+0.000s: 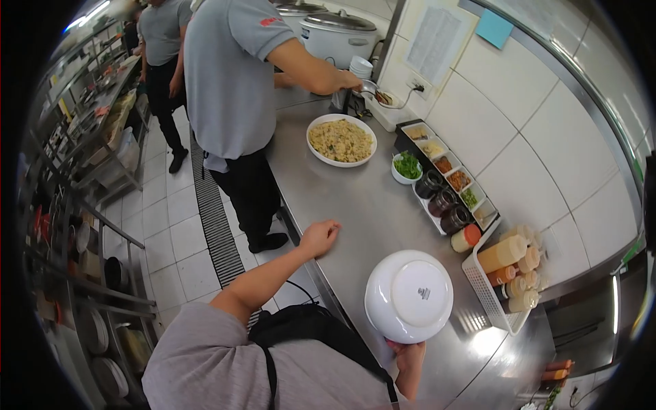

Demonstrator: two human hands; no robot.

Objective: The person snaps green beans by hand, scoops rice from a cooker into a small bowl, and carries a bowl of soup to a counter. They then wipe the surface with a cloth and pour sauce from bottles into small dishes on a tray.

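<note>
My right hand (410, 357) grips a white bowl (408, 290) by its near rim. The bowl's underside faces up toward me, showing its foot ring and a small dark maker's mark; its inside is hidden. A little red shows beside the fingers. My left hand (320, 238) rests at the steel counter's edge, fingers curled in a loose fist with nothing visible in them. Farther along the counter (342, 198) sits a white dish of fried rice (341, 141), apart from both hands.
A co-worker in grey (229, 82) stands at left, reaching over a metal container. Along the wall are a condiment tray (456, 179), a bowl of greens (407, 167), dark jars (443, 203), a red-lidded jar (466, 238) and a basket (493, 290) of squeeze bottles. Another person (164, 61) stands behind.
</note>
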